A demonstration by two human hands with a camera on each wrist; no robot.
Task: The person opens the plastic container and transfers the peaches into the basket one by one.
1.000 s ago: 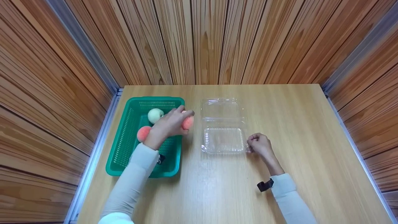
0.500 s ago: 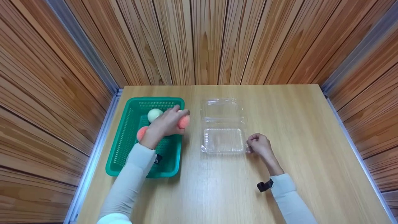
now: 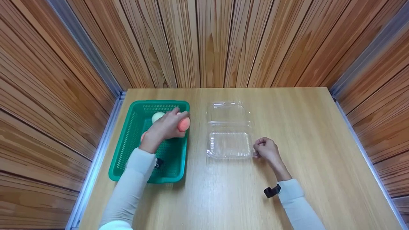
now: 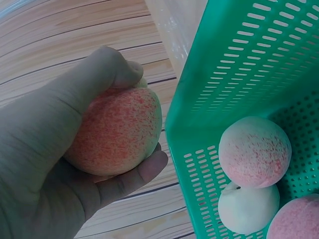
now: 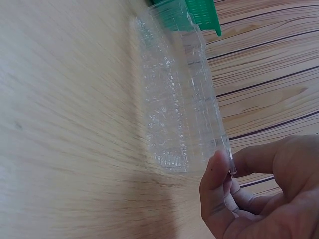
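Note:
My left hand (image 3: 164, 126) grips a pink, speckled peach (image 4: 119, 132), fingers and thumb curled round its sides. In the head view it is over the right side of the green plastic basket (image 3: 116, 159). Inside that basket, the left wrist view shows a blush-pink peach (image 4: 255, 152), a pale whitish fruit (image 4: 249, 209) with a stem dimple and part of another pink peach (image 4: 299, 219). My right hand (image 3: 267, 148) pinches the near right edge of a clear plastic clamshell box (image 5: 172, 99), which lies with its lid (image 3: 228, 111) folded back.
All of this is on a light wooden table (image 3: 306, 127), with wood-plank walls (image 3: 214, 41) behind and at both sides. A small black object (image 3: 158, 163) shows in the basket beside my left sleeve. A black strap (image 3: 272, 191) is on my right wrist.
My left hand has moved left with the peach, from the basket's right rim to further over the basket, covering more of the fruit there. My right hand and the box have stayed put.

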